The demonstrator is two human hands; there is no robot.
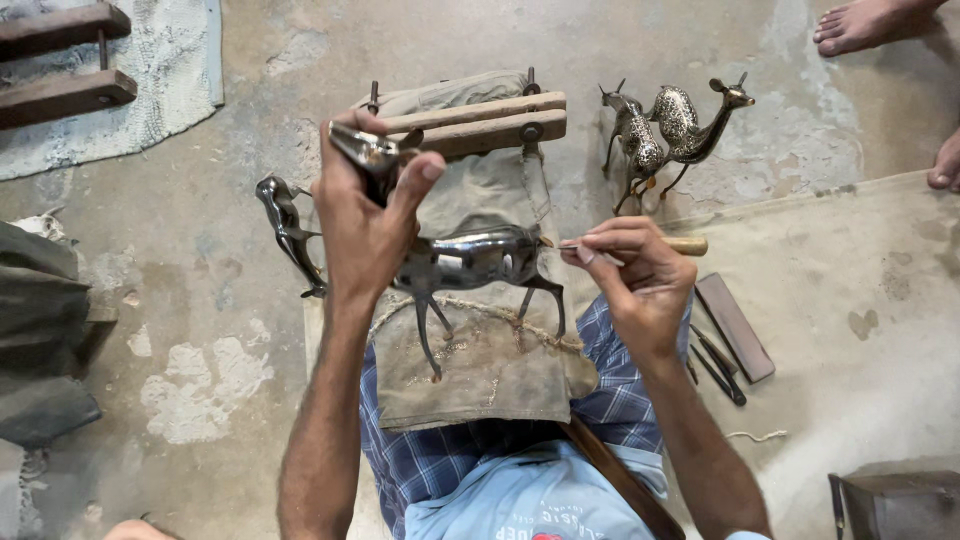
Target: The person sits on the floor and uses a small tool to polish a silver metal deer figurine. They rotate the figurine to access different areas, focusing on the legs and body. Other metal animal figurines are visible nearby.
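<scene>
Your left hand (365,225) grips neck of plain metal deer figure (470,262), held over cloth-covered lap. Your right hand (630,275) pinches wooden-handled engraving tool (640,244), tip touching deer's rump. Two engraved deer (670,130) stand on floor (200,300) beyond; another plain deer (288,232) at left.

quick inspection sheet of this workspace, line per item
surface: worn, stained concrete floor; khaki cloth over lap
job's things: shiny plain metal deer figurine; wooden-handled engraving tool, tip at its rump
clutter: two patterned deer figurines; plain dark deer; flat sharpening stone; dark small tools; wooden clamp
grippers: left hand grips figurine's neck; right hand holds tool
cables: nothing seen
surroundings: another person's bare foot
</scene>
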